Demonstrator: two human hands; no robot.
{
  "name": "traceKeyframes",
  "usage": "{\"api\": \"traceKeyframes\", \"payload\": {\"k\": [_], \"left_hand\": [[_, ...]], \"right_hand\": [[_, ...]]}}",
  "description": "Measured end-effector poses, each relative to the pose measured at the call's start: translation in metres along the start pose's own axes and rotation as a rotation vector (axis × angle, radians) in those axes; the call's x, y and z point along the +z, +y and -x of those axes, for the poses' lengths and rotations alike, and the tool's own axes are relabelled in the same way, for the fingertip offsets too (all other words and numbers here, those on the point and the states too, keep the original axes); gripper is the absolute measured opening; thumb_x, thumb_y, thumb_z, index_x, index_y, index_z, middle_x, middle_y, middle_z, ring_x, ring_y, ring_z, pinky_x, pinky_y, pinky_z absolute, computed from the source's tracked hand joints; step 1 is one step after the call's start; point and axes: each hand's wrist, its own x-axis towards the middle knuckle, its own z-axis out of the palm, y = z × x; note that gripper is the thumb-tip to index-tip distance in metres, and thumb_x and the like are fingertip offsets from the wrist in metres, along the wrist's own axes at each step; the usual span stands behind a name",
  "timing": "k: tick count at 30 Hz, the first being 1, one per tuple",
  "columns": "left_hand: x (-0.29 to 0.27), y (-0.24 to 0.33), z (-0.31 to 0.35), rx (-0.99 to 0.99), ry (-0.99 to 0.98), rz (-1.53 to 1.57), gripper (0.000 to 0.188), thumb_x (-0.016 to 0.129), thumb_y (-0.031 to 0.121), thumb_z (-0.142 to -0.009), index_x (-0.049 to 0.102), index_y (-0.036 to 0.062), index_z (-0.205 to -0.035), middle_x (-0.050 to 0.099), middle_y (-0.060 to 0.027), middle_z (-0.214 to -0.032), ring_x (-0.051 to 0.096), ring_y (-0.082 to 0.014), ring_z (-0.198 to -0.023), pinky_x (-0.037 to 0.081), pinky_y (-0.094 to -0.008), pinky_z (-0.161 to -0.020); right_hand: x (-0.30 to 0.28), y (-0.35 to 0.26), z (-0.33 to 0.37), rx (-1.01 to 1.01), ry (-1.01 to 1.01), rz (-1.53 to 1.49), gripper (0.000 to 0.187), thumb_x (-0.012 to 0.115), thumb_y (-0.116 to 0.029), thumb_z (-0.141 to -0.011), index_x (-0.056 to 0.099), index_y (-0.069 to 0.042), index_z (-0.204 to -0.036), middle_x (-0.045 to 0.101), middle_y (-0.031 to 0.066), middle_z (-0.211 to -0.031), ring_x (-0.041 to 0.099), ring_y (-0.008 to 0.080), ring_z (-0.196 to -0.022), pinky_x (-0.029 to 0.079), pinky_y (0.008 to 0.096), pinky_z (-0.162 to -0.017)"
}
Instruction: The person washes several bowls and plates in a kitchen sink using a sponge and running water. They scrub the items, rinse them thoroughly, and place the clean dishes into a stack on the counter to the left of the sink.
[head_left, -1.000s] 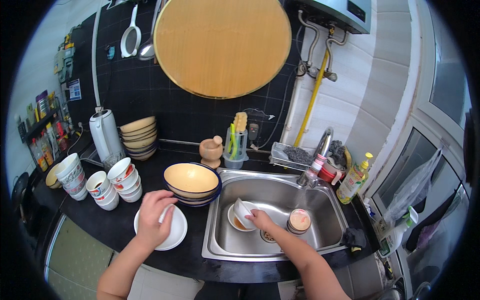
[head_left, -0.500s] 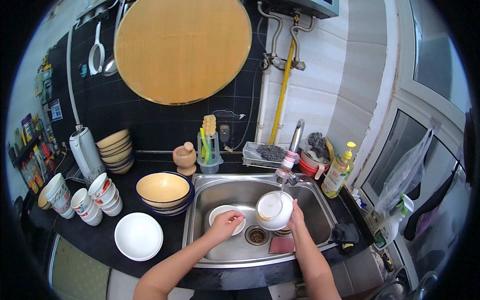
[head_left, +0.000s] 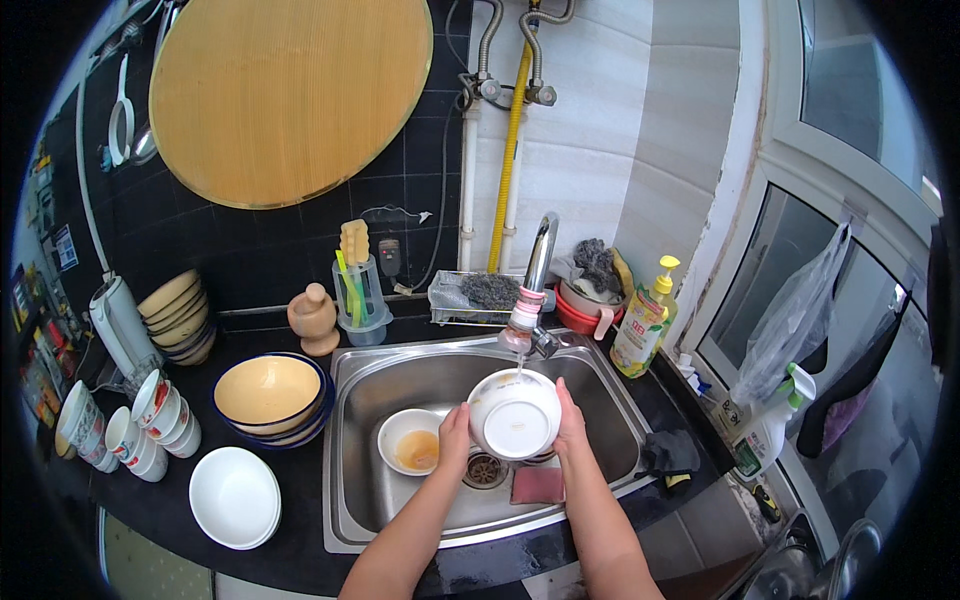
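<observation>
Between my two hands a white bowl (head_left: pixel 516 415) is tipped so its underside faces me, under the running faucet (head_left: pixel 530 300). My left hand (head_left: pixel 455 437) grips its left side and my right hand (head_left: pixel 570 420) its right side. Water falls onto the bowl's upper edge. Left of my left hand, a second white bowl (head_left: pixel 392 440) rests in the steel sink (head_left: pixel 365 510) with some yellowish-brown liquid in it. A pinkish-red sponge (head_left: pixel 538 486) lies beside the drain (head_left: pixel 485 471), below the held bowl.
Stacked white bowls (head_left: pixel 235 498), blue-rimmed bowls (head_left: pixel 268 392) and patterned cups (head_left: pixel 165 415) stand on the counter to the left. A wooden mortar (head_left: pixel 315 320) is behind the sink. A yellow-pump soap bottle (head_left: pixel 645 320) and a dark cloth (head_left: pixel 670 455) are at right.
My left hand has left the bowl in the sink and now holds the other bowl's left side. That bowl has turned, its base toward me. The view has shifted rightward.
</observation>
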Motion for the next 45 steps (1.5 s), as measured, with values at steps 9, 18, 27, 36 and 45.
{"api": "traceKeyframes", "payload": {"k": [9, 18, 27, 36, 45], "left_hand": [[0.001, 0.027, 0.017, -0.105, -0.183, 0.129, 0.037, 0.045, 0.030, -0.090, 0.052, 0.0043, -0.116, 0.058, -0.0020, -0.100, 0.051, -0.0101, -0.087, 0.038, -0.0245, -0.078], [0.005, 0.035, 0.021, -0.067, -0.350, 0.062, 0.054, 0.056, 0.030, -0.083, 0.035, 0.0054, -0.126, 0.052, -0.0059, -0.114, 0.051, -0.0146, -0.102, 0.040, -0.0301, -0.085], [0.000, 0.028, 0.019, 0.046, -0.158, -0.043, 0.080, 0.082, 0.015, -0.055, 0.032, 0.0005, -0.115, 0.048, -0.0147, -0.110, 0.049, -0.0232, -0.103, 0.043, -0.0340, -0.085], [0.017, 0.049, 0.046, 0.446, -0.054, -0.613, 0.076, 0.081, 0.016, -0.051, 0.035, 0.0014, -0.109, 0.048, -0.0167, -0.102, 0.049, -0.0287, -0.097, 0.041, -0.0368, -0.083], [0.019, 0.045, 0.047, 0.599, 0.031, -0.798, 0.072, 0.080, 0.015, -0.051, 0.038, 0.0005, -0.108, 0.047, -0.0198, -0.102, 0.046, -0.0364, -0.098, 0.038, -0.0424, -0.084]], "right_hand": [[-0.004, -0.003, -0.001, 0.047, -0.192, -0.320, 0.049, 0.037, -0.042, -0.089, 0.053, -0.001, -0.110, 0.058, 0.0144, -0.106, 0.057, 0.0280, -0.095, 0.046, 0.0389, -0.084], [-0.015, 0.008, -0.009, 0.102, -0.141, -0.304, 0.049, 0.040, -0.043, -0.088, 0.054, -0.001, -0.109, 0.058, 0.0141, -0.107, 0.057, 0.0276, -0.095, 0.046, 0.0386, -0.084], [0.010, 0.008, 0.002, 0.083, 0.165, 0.139, 0.050, 0.057, -0.044, -0.081, 0.057, 0.001, -0.103, 0.060, 0.0103, -0.097, 0.058, 0.0190, -0.083, 0.046, 0.0295, -0.072], [0.020, 0.013, 0.007, -0.202, 0.120, 0.351, 0.047, 0.049, -0.040, -0.084, 0.052, -0.002, -0.111, 0.055, 0.0096, -0.106, 0.051, 0.0196, -0.098, 0.038, 0.0302, -0.085], [0.052, 0.015, 0.035, -0.832, -0.036, 1.117, 0.069, 0.073, -0.030, -0.062, 0.044, -0.001, -0.118, 0.041, 0.0173, -0.118, 0.044, 0.0263, -0.106, 0.035, 0.0322, -0.090]]}}
